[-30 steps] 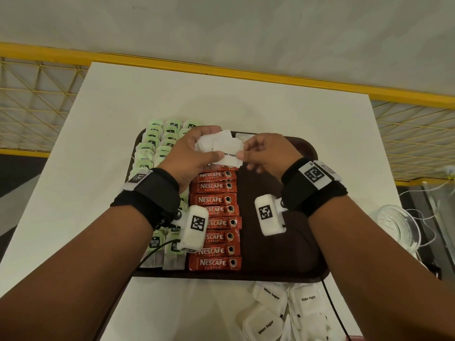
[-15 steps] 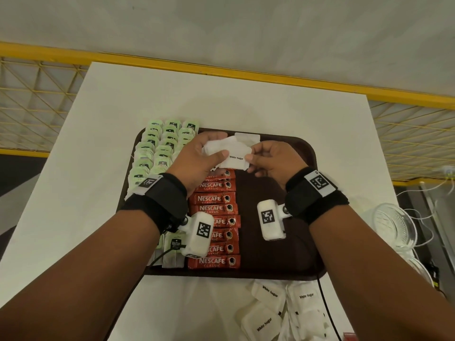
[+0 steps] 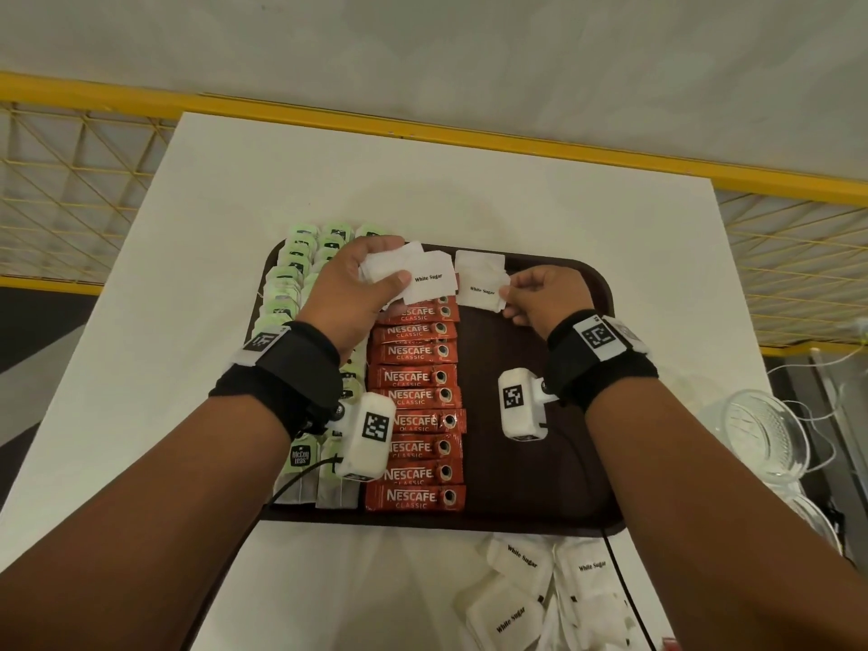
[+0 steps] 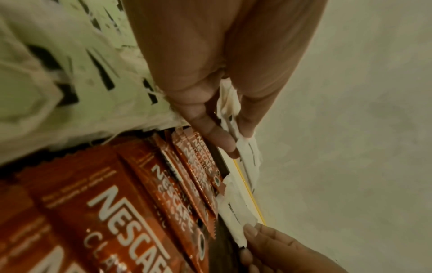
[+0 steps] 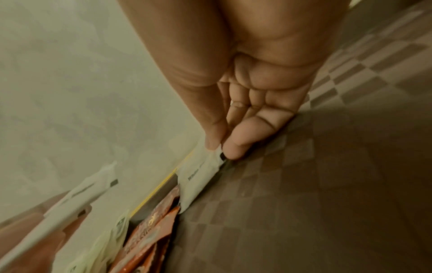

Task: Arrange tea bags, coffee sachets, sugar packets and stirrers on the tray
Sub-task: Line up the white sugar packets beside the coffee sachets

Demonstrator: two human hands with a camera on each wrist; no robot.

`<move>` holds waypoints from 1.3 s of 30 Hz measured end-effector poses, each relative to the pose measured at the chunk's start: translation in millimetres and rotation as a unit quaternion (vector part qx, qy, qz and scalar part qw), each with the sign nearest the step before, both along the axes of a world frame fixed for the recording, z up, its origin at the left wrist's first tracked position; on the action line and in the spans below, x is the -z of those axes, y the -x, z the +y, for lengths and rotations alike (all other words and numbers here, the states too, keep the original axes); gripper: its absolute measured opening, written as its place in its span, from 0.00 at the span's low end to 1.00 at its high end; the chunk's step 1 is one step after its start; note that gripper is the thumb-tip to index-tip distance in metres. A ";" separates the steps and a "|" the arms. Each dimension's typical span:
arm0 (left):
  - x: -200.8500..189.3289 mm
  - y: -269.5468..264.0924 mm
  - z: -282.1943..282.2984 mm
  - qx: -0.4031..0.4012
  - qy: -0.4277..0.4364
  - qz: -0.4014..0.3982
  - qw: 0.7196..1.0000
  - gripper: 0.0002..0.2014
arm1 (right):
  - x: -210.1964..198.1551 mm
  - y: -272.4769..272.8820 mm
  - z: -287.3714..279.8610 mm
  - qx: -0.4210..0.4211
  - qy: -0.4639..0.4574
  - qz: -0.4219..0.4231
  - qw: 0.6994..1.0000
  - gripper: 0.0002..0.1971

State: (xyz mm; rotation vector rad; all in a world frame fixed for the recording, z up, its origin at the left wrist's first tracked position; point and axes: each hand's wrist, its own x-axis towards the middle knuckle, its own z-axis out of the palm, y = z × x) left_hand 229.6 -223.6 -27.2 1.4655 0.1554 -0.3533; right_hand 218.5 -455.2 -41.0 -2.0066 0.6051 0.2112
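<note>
A dark brown tray (image 3: 554, 472) holds green tea bags (image 3: 286, 284) along its left side and a column of red Nescafe coffee sachets (image 3: 415, 422) beside them. Over the tray's far end my left hand (image 3: 375, 279) grips a small stack of white sugar packets (image 3: 430, 279) (image 4: 230, 114). To the right, my right hand (image 3: 509, 293) pinches the corner of one white sugar packet (image 3: 481, 291) (image 5: 198, 177) low over the far end of the tray. Another white packet (image 3: 479, 261) lies just beyond it at the far rim. No stirrers are in view.
Several loose sugar packets (image 3: 526, 599) lie on the white table (image 3: 469, 199) in front of the tray. Clear glass bowls (image 3: 765, 434) stand off the right edge. A yellow rail (image 3: 516, 148) runs behind the table. The tray's right half (image 3: 530, 350) is bare brown surface.
My right hand has drawn one sugar packet out of the stack and carried it right and down to the tray's far end. The left hand keeps the remaining stack, shifted slightly left.
</note>
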 end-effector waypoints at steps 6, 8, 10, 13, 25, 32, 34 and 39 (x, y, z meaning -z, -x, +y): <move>0.2 4.4 -2.1 0.014 -0.011 -0.006 1.000 0.17 | 4.0 -8.2 1.7 -0.007 0.069 0.001 0.998 0.05; 0.9 5.6 -3.1 0.019 -0.013 -0.006 1.000 0.18 | 1.5 -6.8 1.0 -0.005 0.105 -0.015 0.994 0.07; 0.9 5.8 -5.1 0.027 -0.019 -0.008 0.999 0.18 | -6.4 -2.9 3.0 -0.009 0.108 -0.043 0.993 0.11; 1.0 5.7 -9.6 0.046 -0.016 -0.014 0.999 0.18 | -22.9 5.9 15.9 -0.086 -0.011 -0.027 0.996 0.13; -0.1 9.0 -1.5 0.025 -0.017 0.008 1.000 0.16 | -3.0 13.4 -3.9 -0.026 -0.001 -0.005 1.000 0.13; -2.8 12.7 -2.2 0.040 -0.037 0.026 0.998 0.16 | -0.1 -0.6 2.0 -0.022 0.093 0.009 0.995 0.10; -4.4 13.4 -3.3 0.053 -0.024 0.035 0.998 0.17 | 0.0 -2.7 2.6 -0.035 0.118 0.023 0.992 0.11; -6.6 13.8 -5.2 0.095 -0.046 0.016 0.994 0.19 | -5.1 -0.1 4.2 -0.034 0.154 -0.019 0.987 0.17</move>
